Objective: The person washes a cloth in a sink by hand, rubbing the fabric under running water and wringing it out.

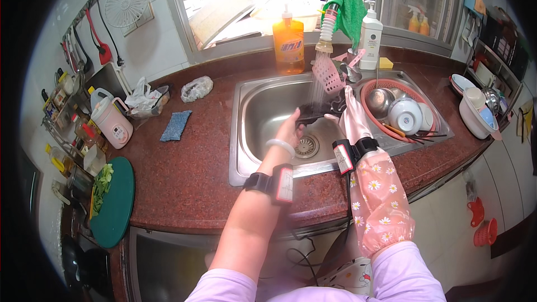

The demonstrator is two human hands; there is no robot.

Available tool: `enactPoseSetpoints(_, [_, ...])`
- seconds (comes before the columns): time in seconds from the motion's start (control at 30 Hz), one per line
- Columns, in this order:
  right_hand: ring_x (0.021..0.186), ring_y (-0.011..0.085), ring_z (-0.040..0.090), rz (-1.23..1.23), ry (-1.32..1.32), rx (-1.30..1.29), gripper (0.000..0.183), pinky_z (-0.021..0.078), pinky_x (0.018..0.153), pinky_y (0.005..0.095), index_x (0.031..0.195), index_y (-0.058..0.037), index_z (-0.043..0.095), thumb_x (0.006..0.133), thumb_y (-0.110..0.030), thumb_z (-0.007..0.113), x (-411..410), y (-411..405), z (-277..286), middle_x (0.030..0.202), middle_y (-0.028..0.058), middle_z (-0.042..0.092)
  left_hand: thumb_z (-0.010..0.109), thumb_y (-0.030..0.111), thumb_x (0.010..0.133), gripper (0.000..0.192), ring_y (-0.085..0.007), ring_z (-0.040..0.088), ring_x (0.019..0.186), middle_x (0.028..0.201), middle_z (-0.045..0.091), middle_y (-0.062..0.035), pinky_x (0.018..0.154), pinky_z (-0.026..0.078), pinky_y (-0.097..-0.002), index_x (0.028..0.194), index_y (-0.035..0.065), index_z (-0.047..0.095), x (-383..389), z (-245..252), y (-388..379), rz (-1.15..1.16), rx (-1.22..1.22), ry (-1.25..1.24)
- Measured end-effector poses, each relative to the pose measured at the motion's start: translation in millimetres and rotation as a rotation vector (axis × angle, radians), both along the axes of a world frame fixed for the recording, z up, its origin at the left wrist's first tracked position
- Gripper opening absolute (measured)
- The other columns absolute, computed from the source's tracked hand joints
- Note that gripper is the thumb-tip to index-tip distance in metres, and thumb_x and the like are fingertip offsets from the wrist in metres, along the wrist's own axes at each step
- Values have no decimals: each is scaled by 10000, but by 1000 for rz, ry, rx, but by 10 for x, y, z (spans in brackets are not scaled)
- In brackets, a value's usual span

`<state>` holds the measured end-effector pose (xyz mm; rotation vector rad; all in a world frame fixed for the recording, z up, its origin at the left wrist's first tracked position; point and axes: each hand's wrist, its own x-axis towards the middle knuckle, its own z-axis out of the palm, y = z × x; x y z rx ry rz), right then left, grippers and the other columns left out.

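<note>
My bare left hand (288, 129), with a pale bangle at the wrist, grips the near left edge of a dark, wet object (312, 111) over the stainless-steel sink (262, 134). Its exact kind cannot be made out. On the object's right side is my right hand (354, 113), in a pale pink rubber glove with a daisy-print sleeve. The thumb reaches toward the object, and the fingers' grip is partly hidden. Water falls onto it from a faucet with a flexible spray extension (325, 40). A pink perforated strainer (328, 76) hangs beside the stream. The sink drain (307, 147) shows below.
Right of the basin, a pink colander (367, 115) holds bowls, a steel ladle and chopsticks. Behind stand an orange detergent bottle (288, 46) and a white pump bottle (371, 37). On the left counter are a blue scouring pad (176, 126), a pink appliance (112, 123) and a green cutting board (117, 205).
</note>
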<state>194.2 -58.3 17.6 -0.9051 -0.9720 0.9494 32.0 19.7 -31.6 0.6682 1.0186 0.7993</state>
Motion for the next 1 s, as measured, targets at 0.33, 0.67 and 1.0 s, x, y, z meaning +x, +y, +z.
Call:
enactPoseSetpoints(0.33, [903, 225, 541, 386, 339, 50, 347, 454, 884, 515, 1169, 25, 427, 840, -74, 480, 167, 279, -260, 947, 90, 514, 462, 361, 913, 406, -245, 556, 940, 1086, 548, -132, 865, 457, -389, 1108, 7, 504, 62, 127, -103, 358, 18, -328])
enactPoseSetpoints(0.67, [716, 134, 568, 104, 158, -68, 159, 536, 571, 322, 924, -27, 513, 813, -125, 571, -1, 124, -59, 822, 47, 534, 489, 168, 880, 270, -302, 583, 951, 1028, 585, -173, 860, 481, -398, 1071, -23, 500, 75, 31, 24, 76, -68, -611])
enactPoseSetpoints(1.0, [655, 104, 576, 99, 159, -80, 517, 480, 500, 263, 987, 5, 560, 833, -488, 542, 9, 78, 9, 756, 55, 577, 466, 220, 907, 307, -303, 589, 939, 1074, 582, -172, 847, 479, -407, 1075, -34, 505, 132, -92, 1, 3, -109, -563])
